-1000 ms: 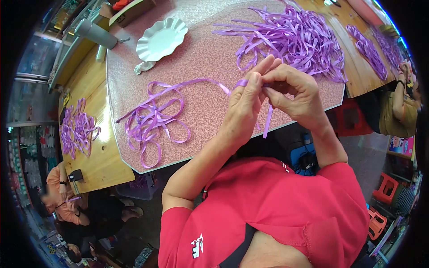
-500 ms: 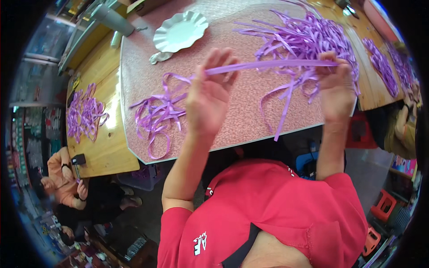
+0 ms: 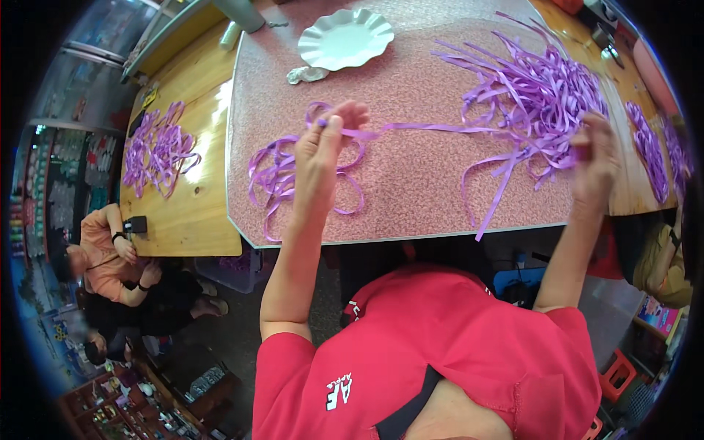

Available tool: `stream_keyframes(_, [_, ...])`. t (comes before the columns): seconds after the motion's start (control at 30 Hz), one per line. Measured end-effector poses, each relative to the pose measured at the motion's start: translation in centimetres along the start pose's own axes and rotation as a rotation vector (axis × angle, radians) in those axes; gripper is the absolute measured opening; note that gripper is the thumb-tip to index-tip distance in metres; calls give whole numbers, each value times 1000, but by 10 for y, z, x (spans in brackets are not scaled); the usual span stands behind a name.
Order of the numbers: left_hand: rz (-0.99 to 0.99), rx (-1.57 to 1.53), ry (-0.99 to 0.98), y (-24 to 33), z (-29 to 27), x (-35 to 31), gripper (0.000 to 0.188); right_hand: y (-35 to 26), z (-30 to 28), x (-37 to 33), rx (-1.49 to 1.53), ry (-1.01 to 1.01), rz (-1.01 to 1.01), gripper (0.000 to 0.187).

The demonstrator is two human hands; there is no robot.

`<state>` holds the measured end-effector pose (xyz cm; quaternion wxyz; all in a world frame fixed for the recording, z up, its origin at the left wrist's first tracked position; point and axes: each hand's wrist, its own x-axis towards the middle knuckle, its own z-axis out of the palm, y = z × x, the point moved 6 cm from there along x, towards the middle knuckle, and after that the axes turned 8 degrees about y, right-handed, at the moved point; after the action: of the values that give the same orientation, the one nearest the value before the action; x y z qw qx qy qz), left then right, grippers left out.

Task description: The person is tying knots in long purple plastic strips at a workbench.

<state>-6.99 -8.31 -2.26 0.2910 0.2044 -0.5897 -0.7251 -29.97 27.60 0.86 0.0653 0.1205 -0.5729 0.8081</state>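
At the far left, a small heap (image 3: 155, 147) of purple ribbon lies on the wooden table (image 3: 194, 213), with a seated person (image 3: 110, 257) below its edge. Next comes the pink speckled mat (image 3: 418, 183), where a looped bunch (image 3: 282, 176) of ribbon rests just left of the left hand (image 3: 323, 154). That hand is raised above the mat, thumb and fingers pinched on one end of a single ribbon (image 3: 440, 128). The ribbon runs taut to the right from the pinch, crossing above the mat and over the big pile (image 3: 535, 95) of loose purple strips. Behind it, near the mat's far edge, stand a white scalloped plate (image 3: 345, 37) and a crumpled scrap (image 3: 306, 73). The right hand (image 3: 595, 158) is lifted at the mat's right edge, fingers curled shut; it is blurred, and the ribbon's other end seems to sit in it. More ribbon (image 3: 649, 143) lies further right.
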Motion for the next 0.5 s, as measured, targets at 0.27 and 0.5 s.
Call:
stream_keyframes(0.27, [61, 316, -256, 9, 61, -29, 31, -10, 191, -97, -337, -692, -337, 18])
stream_keyframes(0.5, [36, 412, -358, 11, 64, -33, 31, 3, 203, -105, -292, -805, -275, 14])
